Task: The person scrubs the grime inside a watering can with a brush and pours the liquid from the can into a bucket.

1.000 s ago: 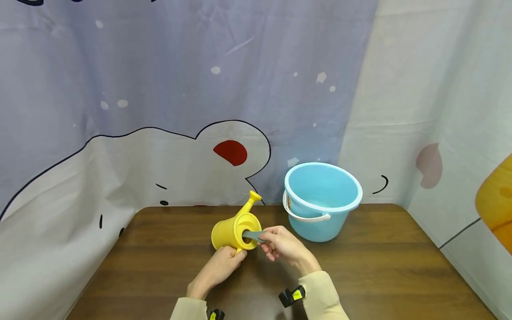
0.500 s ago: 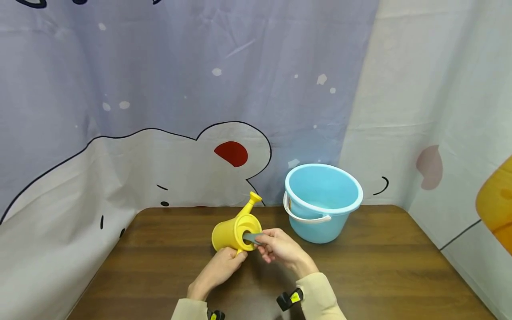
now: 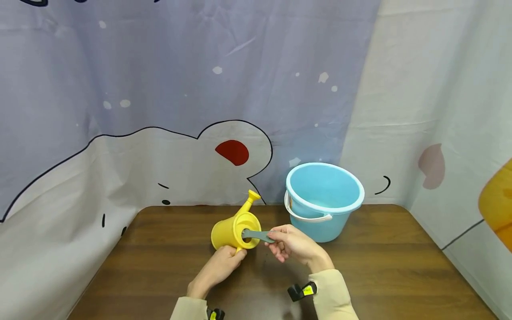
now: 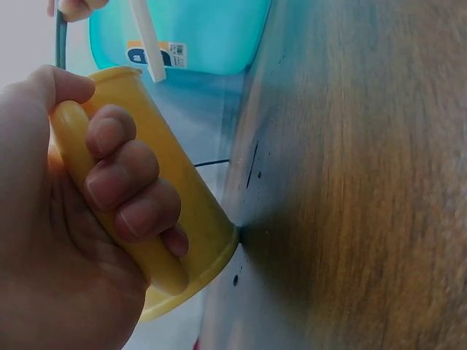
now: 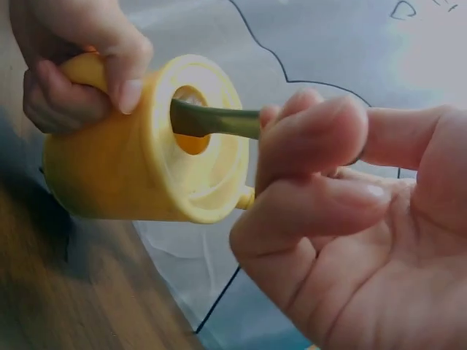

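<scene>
- The left hand (image 3: 221, 266) grips the yellow watering can (image 3: 229, 232) by its handle, below the middle of the head view.
- The right hand (image 3: 298, 246) pinches a gray-green stick (image 3: 258, 235), its end in the can's hole.
- A blue bucket (image 3: 322, 226) stands right of the middle.

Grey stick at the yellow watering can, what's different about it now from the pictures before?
The right hand has moved to the right, drawing the grey stick outward, so more of it shows outside the opening of the watering can. Neither of the hands let go. The left hand still grips the can's handle, and the blue bucket stayed put.
</scene>
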`<control>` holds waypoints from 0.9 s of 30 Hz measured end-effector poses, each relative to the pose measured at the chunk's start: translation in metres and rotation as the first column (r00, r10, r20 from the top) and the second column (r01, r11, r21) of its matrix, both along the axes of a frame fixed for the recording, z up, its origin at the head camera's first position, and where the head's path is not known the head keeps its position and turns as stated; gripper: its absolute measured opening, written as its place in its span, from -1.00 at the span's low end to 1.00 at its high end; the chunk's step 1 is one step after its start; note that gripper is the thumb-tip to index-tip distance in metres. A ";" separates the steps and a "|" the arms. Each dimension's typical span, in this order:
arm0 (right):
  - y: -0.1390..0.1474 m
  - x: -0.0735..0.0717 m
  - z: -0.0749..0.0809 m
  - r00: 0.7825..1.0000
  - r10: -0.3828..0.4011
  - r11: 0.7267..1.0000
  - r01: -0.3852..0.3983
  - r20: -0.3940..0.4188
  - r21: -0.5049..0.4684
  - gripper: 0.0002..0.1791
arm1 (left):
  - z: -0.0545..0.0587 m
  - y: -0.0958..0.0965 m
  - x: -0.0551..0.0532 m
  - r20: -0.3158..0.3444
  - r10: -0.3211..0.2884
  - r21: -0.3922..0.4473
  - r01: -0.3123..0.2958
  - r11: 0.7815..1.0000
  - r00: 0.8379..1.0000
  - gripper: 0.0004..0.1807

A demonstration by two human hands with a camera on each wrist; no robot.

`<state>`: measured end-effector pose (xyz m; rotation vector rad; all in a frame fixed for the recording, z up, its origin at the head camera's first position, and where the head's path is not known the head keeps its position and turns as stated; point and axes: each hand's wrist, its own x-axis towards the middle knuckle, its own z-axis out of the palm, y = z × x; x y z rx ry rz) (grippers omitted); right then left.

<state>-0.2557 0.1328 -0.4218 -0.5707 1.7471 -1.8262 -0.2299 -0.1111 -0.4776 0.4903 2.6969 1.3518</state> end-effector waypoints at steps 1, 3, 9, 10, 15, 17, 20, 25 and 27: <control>0.001 0.001 0.001 1.000 -0.004 1.000 0.004 0.002 0.007 -0.73 | 0.000 0.000 0.000 -0.002 0.000 -0.001 0.000 1.000 1.000 -0.46; 0.001 0.001 0.002 1.000 -0.012 1.000 0.012 -0.014 0.023 -0.71 | -0.001 0.001 -0.001 -0.004 -0.002 0.000 0.002 1.000 1.000 -0.46; -0.002 0.001 0.002 0.990 -0.047 0.997 0.056 -0.137 0.062 -0.74 | -0.002 0.002 -0.002 -0.021 -0.004 0.000 0.004 1.000 1.000 -0.47; -0.003 0.001 0.002 0.987 -0.050 0.996 0.060 -0.152 0.061 -0.74 | -0.002 0.002 -0.002 -0.019 -0.004 -0.002 0.004 1.000 1.000 -0.47; -0.005 0.002 0.002 0.976 -0.076 0.996 0.083 -0.203 0.024 -0.75 | -0.003 0.003 -0.003 -0.019 0.002 -0.019 -0.002 1.000 1.000 -0.46; -0.005 0.002 0.003 0.971 -0.088 0.996 0.092 -0.220 0.008 -0.75 | -0.003 0.003 -0.003 -0.022 0.000 -0.018 0.000 1.000 1.000 -0.46; -0.006 0.002 0.004 0.959 -0.083 0.995 0.095 -0.272 0.030 -0.73 | -0.003 0.003 -0.003 -0.017 -0.002 -0.008 0.002 1.000 1.000 -0.46; -0.009 0.003 0.004 0.920 -0.060 0.989 0.107 -0.388 0.102 -0.70 | -0.003 0.002 -0.003 0.003 -0.008 0.003 0.008 1.000 1.000 -0.46; -0.013 0.008 0.011 0.896 -0.079 0.982 0.145 -0.436 0.119 -0.71 | -0.003 0.002 -0.003 0.003 -0.011 0.002 0.011 1.000 1.000 -0.46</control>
